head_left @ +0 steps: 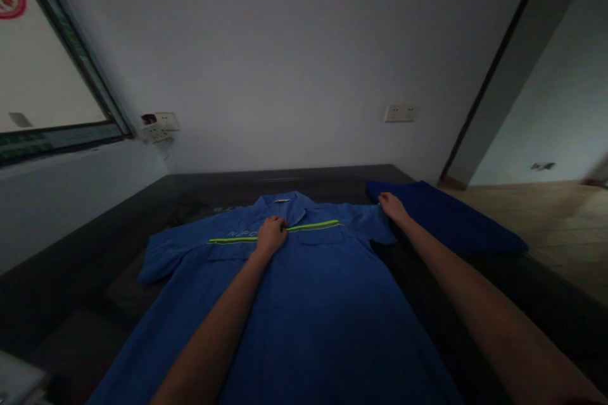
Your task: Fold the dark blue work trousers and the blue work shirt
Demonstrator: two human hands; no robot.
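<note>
A blue short-sleeved work shirt (313, 291) lies spread front side up, its collar (285, 202) toward the wall. Yellow-green stripes and pale lettering cross its chest. My left hand (272, 234) is on the middle of the chest just below the collar, fingers curled in and closed on the cloth at the front opening. At the end of the sleeve on the right, my right hand (392, 205) pinches the upper corner of the cuff. The other sleeve (166, 250) lies flat, out to the left.
The shirt rests on a dark glossy table (199, 193) against a pale wall. Folded darker blue cloth (441, 215) lies beside my right hand. Wall sockets (401, 114) and a plugged-in power adapter (156, 131) are behind. A pale object (21, 376) stands at the lower left.
</note>
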